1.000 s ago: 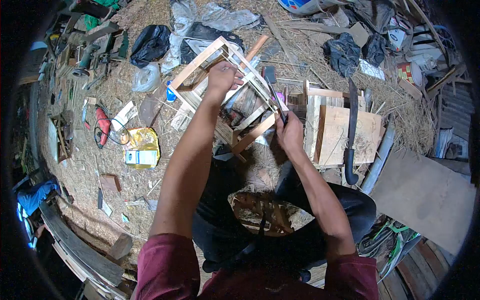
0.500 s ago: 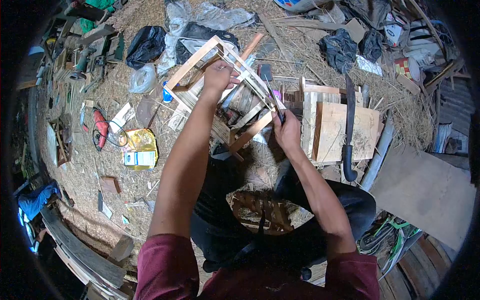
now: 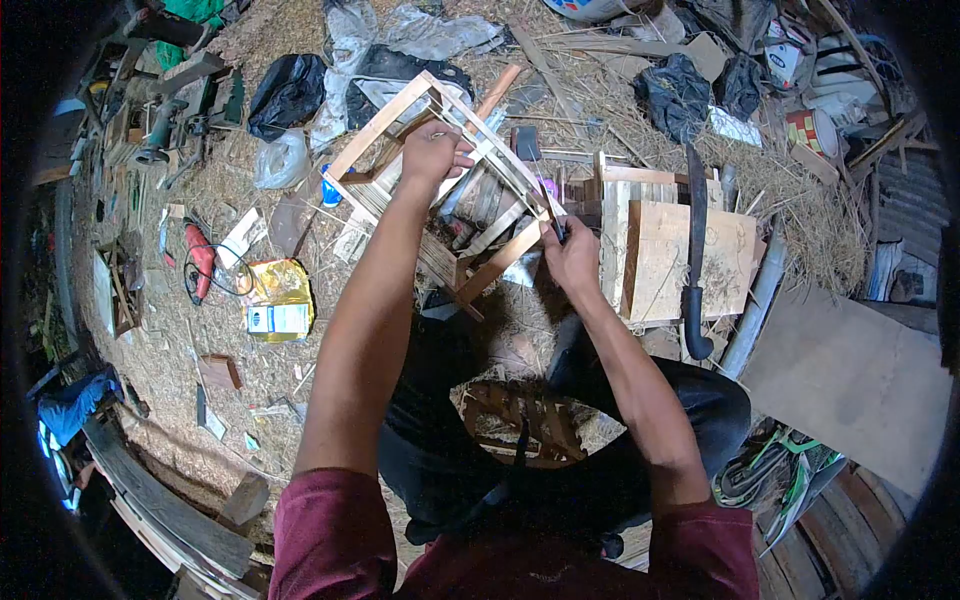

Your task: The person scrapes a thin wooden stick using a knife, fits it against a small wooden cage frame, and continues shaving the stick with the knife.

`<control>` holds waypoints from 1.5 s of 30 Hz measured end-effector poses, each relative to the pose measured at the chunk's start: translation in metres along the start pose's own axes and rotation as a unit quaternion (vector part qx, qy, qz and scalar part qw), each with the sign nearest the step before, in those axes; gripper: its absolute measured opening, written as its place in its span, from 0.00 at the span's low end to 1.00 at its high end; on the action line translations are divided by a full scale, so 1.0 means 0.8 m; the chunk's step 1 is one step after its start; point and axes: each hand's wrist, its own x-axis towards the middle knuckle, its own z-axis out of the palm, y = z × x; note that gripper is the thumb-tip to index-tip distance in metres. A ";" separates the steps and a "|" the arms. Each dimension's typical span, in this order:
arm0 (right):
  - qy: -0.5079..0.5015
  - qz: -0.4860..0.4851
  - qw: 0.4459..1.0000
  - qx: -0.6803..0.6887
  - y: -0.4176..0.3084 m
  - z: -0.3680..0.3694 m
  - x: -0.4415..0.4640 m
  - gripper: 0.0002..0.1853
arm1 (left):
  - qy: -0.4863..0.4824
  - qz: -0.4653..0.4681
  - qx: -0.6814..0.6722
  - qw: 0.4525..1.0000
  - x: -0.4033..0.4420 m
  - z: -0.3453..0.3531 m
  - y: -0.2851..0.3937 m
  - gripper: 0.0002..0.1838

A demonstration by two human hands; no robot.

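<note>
A tilted wooden frame (image 3: 378, 128) of pale slats, box-shaped, stands in front of me. My left hand (image 3: 432, 158) is closed around one of its inner slats near the upper corner. At the frame's right corner, my right hand (image 3: 573, 258) is closed on the dark handle of what looks like a knife (image 3: 547, 198). Its narrow blade points up and away, lying against or very near the frame's edge; exact contact cannot be made out. My fingers hide most of the handle.
A machete (image 3: 695, 240) lies across a wooden box (image 3: 655, 260) on the right. To the left are a red corded power tool (image 3: 202, 262) and a yellow packet (image 3: 280, 285). Black plastic bags (image 3: 285, 95), wood offcuts and shavings cover the ground. A flat board (image 3: 850, 380) lies right.
The knife in my right hand has shifted slightly along the frame's corner. My left hand keeps its grip on the frame; the whole view has moved a little.
</note>
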 end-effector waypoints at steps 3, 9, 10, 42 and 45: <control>0.002 0.006 1.000 -0.001 -0.003 -0.002 -0.001 0.14 | -0.008 0.001 -0.004 1.000 0.001 0.000 0.000 0.09; 0.009 -0.009 0.999 0.036 -0.013 -0.010 -0.009 0.15 | -0.035 0.028 -0.020 0.999 -0.001 -0.012 0.009 0.10; 0.018 -0.025 0.999 0.041 -0.018 -0.012 -0.011 0.15 | -0.043 0.032 -0.024 0.998 -0.007 -0.017 0.016 0.11; -0.010 -0.228 0.973 0.018 -0.059 -0.180 -0.191 0.14 | -0.115 0.621 0.523 0.573 -0.365 0.060 -0.006 0.09; 0.064 -0.220 0.973 0.018 -0.052 -0.198 -0.206 0.14 | -0.092 0.641 0.455 0.611 -0.352 0.082 -0.020 0.07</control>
